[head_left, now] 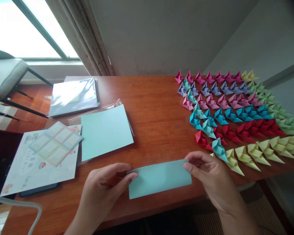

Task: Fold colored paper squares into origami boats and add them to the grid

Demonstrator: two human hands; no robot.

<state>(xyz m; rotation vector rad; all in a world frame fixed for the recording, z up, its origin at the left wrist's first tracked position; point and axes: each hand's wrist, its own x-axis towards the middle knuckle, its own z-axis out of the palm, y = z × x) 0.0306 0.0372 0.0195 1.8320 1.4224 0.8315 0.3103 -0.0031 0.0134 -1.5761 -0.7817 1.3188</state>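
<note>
A light blue sheet of paper [159,179], folded into a long rectangle, lies near the front edge of the brown wooden table [156,117]. My left hand [105,186] pinches its left end between thumb and fingers. My right hand [205,173] pinches its upper right corner. Just beyond my right hand sit a teal folded paper figure [219,148] and a red one [203,140].
Rows of several folded paper figures [235,107] in pink, purple, teal, red, yellow and green fill the table's right side. A stack of light blue sheets [105,130], a clear plastic packet [73,96] and a printed instruction sheet [44,153] lie left. A grey chair [5,75] stands by the window.
</note>
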